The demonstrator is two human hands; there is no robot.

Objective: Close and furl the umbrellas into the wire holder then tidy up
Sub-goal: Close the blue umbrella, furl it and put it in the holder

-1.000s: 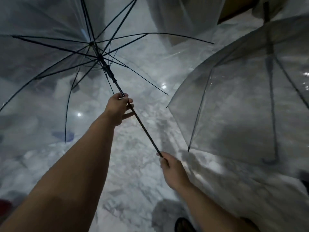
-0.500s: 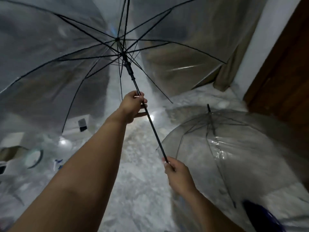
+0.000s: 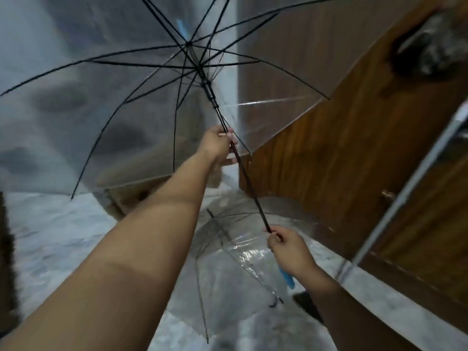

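Note:
I hold an open clear umbrella with black ribs [image 3: 141,102] up in front of me. Its black shaft [image 3: 250,188] slants down to the right. My left hand [image 3: 219,145] is closed around the shaft just below the black runner [image 3: 209,91]. My right hand [image 3: 288,245] grips the lower end of the shaft, and a blue handle [image 3: 287,277] pokes out beneath it. A second open clear umbrella [image 3: 235,259] lies on the marble floor under my arms. No wire holder is in view.
A brown wooden door or cabinet [image 3: 354,138] fills the right side, with a metal rail [image 3: 410,183] slanting across it. A white wall edge [image 3: 229,79] stands behind the canopy. Marble floor [image 3: 55,239] spreads at the left. A dark foot or shoe [image 3: 307,304] shows at lower right.
My view has swung right toward the wooden door. The held umbrella moved right with both hands on the shaft. The canopy is still open.

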